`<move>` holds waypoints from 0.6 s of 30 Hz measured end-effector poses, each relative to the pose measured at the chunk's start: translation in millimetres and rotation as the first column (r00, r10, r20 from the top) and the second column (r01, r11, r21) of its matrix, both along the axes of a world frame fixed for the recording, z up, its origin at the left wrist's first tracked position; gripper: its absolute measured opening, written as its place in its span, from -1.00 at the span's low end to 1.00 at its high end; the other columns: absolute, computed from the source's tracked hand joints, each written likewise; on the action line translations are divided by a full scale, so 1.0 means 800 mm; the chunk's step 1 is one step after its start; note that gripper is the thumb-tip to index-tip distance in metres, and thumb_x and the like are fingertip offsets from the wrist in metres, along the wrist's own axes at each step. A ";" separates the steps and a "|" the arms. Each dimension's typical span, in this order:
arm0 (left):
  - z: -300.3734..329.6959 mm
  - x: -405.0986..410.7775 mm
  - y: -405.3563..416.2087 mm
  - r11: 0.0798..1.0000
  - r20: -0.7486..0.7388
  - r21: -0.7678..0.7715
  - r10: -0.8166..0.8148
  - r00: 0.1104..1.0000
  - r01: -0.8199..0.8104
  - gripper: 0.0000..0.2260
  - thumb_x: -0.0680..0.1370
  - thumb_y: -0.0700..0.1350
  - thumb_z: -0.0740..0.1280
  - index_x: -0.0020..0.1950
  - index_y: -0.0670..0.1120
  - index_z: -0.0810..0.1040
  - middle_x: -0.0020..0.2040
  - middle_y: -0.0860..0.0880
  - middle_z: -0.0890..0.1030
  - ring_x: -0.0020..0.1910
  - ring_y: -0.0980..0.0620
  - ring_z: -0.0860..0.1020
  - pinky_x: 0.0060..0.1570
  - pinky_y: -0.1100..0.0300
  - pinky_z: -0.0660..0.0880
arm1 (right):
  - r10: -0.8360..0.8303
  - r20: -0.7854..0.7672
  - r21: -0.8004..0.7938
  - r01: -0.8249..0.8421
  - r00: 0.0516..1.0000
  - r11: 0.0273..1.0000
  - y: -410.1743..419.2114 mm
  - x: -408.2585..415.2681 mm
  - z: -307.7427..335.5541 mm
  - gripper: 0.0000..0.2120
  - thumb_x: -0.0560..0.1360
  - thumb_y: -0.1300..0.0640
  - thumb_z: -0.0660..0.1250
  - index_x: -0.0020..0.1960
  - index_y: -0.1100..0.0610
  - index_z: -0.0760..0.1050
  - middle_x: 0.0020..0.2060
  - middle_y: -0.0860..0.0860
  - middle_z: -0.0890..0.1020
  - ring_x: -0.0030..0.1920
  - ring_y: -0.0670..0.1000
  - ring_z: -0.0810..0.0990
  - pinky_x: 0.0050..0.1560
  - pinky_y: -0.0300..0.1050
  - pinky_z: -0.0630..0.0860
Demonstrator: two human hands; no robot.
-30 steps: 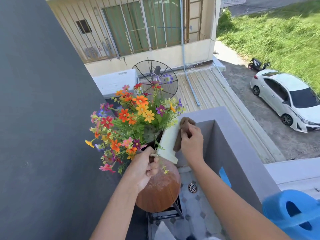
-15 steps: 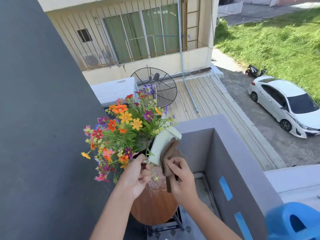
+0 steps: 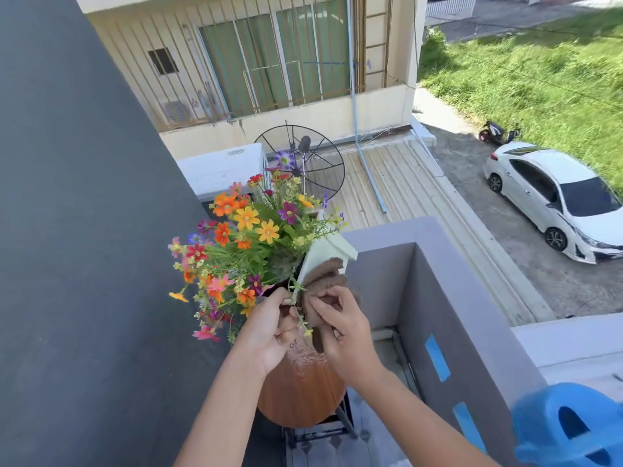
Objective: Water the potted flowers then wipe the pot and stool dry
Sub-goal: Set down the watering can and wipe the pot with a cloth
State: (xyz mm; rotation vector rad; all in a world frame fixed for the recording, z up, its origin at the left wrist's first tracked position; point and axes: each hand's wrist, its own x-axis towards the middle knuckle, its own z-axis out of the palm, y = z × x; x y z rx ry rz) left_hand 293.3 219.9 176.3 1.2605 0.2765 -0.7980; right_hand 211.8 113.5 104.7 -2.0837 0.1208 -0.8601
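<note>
A bunch of orange, red, pink and purple flowers (image 3: 249,241) stands in a pale square pot (image 3: 328,252), tilted toward the left above a round wooden stool (image 3: 300,392) whose top is wet near the hands. My left hand (image 3: 269,326) grips the pot's near rim among the stems. My right hand (image 3: 340,326) presses a brown cloth (image 3: 323,274) against the pot's side. The lower part of the pot is hidden behind both hands.
A dark wall (image 3: 84,230) rises on the left. A grey balcony parapet (image 3: 448,281) with blue tape strips runs on the right, and a blue watering can (image 3: 569,429) sits at the lower right. Tiled floor lies below the stool's black frame.
My right hand slid the cloth down the pot's side, from the upper rim to close by my left hand. The flowers and pot appear lower in view.
</note>
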 end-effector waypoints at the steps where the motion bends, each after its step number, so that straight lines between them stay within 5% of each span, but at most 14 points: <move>1: -0.002 0.001 0.003 1.000 -0.010 -0.019 -0.007 1.000 0.007 -0.69 0.63 -0.19 0.14 -0.32 -0.07 0.29 -0.52 0.02 0.37 -0.68 0.17 0.11 -0.65 0.30 0.02 | 0.013 -0.017 -0.014 -0.014 1.000 1.000 -0.004 -0.005 -0.008 -0.67 0.47 0.28 0.18 0.13 0.20 0.64 0.10 0.14 0.54 0.10 -0.14 0.47 0.14 -0.43 0.38; 7: -0.004 0.001 0.013 0.997 -0.011 -0.066 -0.028 1.000 0.027 -0.70 0.64 -0.20 0.09 -0.29 -0.05 0.25 -0.47 0.01 0.35 -0.66 0.16 0.10 -0.61 0.28 -0.01 | -0.084 -0.078 0.025 0.086 0.993 0.996 -0.010 -0.010 -0.036 -0.65 0.37 0.46 0.26 0.05 0.22 0.67 0.11 0.16 0.58 0.12 -0.10 0.51 0.17 -0.44 0.39; 14: 0.003 -0.012 0.005 0.999 0.073 0.053 0.000 0.997 -0.004 -0.74 0.66 -0.14 0.15 -0.23 -0.11 0.40 -0.51 0.01 0.37 -0.64 0.15 0.15 -0.61 0.29 0.03 | -0.077 0.056 0.237 0.061 0.995 0.970 0.017 0.012 0.012 -0.68 0.48 0.40 0.30 0.14 0.16 0.66 0.06 0.02 0.56 0.12 0.01 0.56 0.12 -0.16 0.50; 18: 0.005 -0.016 0.003 0.998 0.076 0.057 -0.009 0.997 0.005 -0.80 0.65 -0.14 0.15 -0.16 -0.12 0.39 -0.47 -0.01 0.38 -0.62 0.15 0.16 -0.60 0.28 0.04 | -0.130 0.084 0.353 0.093 0.988 0.931 0.005 0.029 0.039 -0.73 0.52 0.39 0.30 0.14 0.21 0.66 0.04 0.05 0.58 0.10 -0.10 0.55 0.12 -0.30 0.44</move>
